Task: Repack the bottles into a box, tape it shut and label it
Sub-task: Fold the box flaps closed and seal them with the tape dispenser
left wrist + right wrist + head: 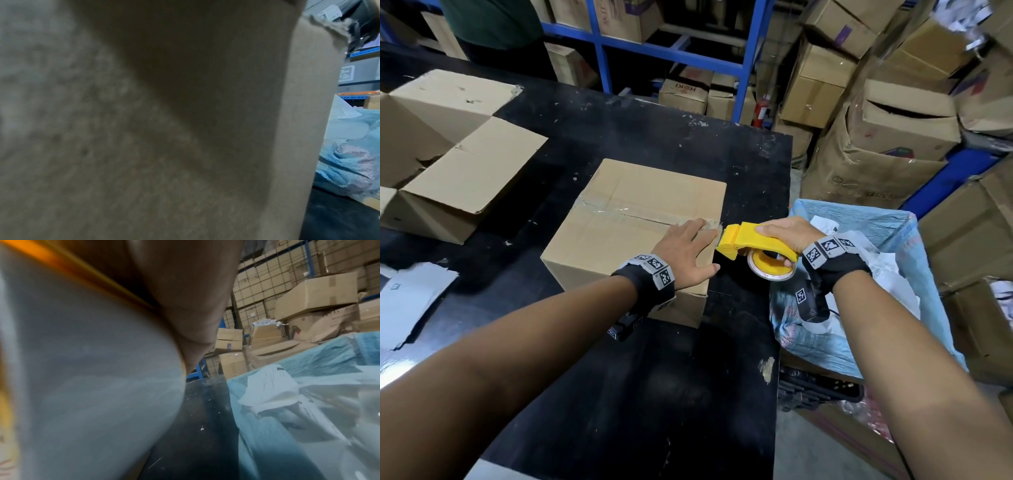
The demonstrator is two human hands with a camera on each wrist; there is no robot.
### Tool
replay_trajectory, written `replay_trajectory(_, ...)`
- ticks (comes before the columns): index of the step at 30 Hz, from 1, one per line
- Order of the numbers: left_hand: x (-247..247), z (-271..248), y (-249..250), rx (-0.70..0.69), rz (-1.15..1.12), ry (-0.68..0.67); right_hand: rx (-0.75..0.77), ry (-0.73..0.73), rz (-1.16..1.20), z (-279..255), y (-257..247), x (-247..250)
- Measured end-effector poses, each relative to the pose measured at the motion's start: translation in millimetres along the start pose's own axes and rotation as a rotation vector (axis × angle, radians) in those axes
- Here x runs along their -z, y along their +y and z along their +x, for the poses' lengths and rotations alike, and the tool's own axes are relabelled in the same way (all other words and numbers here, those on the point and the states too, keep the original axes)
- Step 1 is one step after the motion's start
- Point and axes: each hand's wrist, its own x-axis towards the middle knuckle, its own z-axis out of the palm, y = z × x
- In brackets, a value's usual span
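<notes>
A closed cardboard box point(626, 219) stands on the black table point(654, 377), with clear tape point(602, 210) along its top seam. My left hand point(688, 250) lies flat on the box's right end, fingers straight, pressing at the tape's end. My right hand point(784, 236) grips a yellow tape dispenser point(753, 241) just off the box's right edge; its nose meets the tape there. The left wrist view is filled by the box's side point(164, 129). In the right wrist view the tape roll point(82, 369) looms close and blurred. No bottles are visible.
An open empty cardboard box point(445, 154) sits at the table's far left. A blue-lined bin point(859, 308) with papers and plastic stands right of the table edge. Stacked cartons point(893, 102) and blue shelving point(599, 51) crowd the back and right. A torn white sheet point(407, 301) lies at left.
</notes>
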Motion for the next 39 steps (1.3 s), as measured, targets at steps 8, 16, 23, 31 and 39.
replay_trajectory(8, -1, 0, 0, -0.031, -0.040, 0.023, -0.021, 0.010, 0.124, -2, 0, -5)
replay_trajectory(16, 0, 0, 0, -0.027, -0.038, 0.004, -0.198, 0.011, 0.337, 7, 28, -19)
replay_trajectory(23, 0, 0, -1, -0.027, -0.022, -0.014, -0.302, -0.022, 0.350, 11, 48, -26)
replay_trajectory(31, 1, -1, -1, -0.033, -0.034, -0.011, -0.294, 0.134, 0.264, -19, 45, -24)
replay_trajectory(39, 3, -4, 1, -0.056, -0.019, -0.020, -0.185, 0.084, -0.153, -18, 27, -76)
